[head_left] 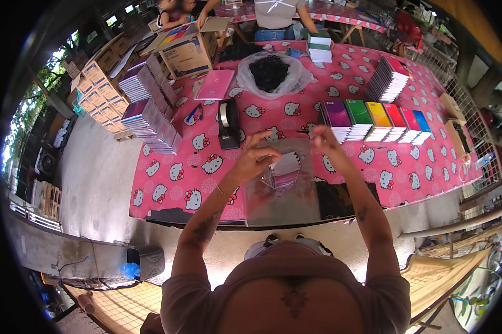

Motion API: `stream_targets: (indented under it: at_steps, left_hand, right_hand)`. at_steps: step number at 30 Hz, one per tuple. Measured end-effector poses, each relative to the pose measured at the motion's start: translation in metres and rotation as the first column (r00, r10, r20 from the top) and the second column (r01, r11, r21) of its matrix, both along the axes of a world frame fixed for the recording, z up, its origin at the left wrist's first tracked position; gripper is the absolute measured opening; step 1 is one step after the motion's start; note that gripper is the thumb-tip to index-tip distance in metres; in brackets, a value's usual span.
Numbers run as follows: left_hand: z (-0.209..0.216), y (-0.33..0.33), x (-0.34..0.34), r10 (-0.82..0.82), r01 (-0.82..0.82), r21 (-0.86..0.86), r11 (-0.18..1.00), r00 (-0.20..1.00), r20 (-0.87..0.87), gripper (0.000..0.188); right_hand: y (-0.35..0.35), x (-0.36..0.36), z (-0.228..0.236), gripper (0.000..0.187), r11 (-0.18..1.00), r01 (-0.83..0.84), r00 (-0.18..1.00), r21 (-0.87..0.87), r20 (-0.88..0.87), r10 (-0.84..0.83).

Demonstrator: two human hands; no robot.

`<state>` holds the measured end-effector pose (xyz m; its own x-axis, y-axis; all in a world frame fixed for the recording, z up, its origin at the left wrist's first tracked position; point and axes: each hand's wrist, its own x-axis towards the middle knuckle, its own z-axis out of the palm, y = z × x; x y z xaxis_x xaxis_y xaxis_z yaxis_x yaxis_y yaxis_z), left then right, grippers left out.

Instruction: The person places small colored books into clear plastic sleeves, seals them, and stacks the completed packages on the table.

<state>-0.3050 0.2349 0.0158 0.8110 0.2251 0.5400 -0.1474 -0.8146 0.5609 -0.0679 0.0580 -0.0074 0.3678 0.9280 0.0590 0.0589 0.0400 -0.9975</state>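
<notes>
In front of me a bundle of small spiral notebooks in clear plastic lies on a greyish sheet at the table's near edge. My left hand is over the bundle's left side, its fingers bent and apart, with nothing visible in them. Beyond the bundle's right side, my right hand is raised above the table; its fingers are bent and blurred, so what they hold, if anything, does not show. A black tape dispenser stands just beyond my left hand.
Notebook stacks in several colours line the right; another tall stack stands behind them. More piles stand at left, near a pink notebook. A plastic bag with black contents sits mid-table. Across it, a person touches green-topped notebooks.
</notes>
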Motion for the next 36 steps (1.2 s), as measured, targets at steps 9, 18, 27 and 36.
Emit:
stream_targets:
  at_steps: [9,18,27,36]
  left_hand:
    - [-0.027,-0.022,0.023,0.119,-0.136,0.167,0.977,0.987,0.107,0.031]
    - [-0.05,-0.014,0.015,-0.048,-0.019,-0.934,0.355,0.998,-0.039,0.072]
    - [-0.06,-0.018,0.005,-0.029,-0.129,-0.613,0.78,0.97,-0.242,0.049]
    - [-0.026,-0.053,-0.017,0.204,-0.139,0.32,0.937,0.962,-0.18,0.037]
  right_hand:
    - [-0.005,-0.049,-0.031,0.054,0.939,-0.309,0.526,0.149,0.85,0.038]
    - [0.025,-0.035,-0.045,0.041,0.972,-0.12,0.992,0.201,-0.017,0.126]
    - [0.048,-0.019,-0.059,0.049,0.925,-0.365,0.931,0.103,0.05,0.362]
    - [0.006,-0.037,-0.019,0.032,0.922,-0.351,0.574,0.165,0.816,0.073]
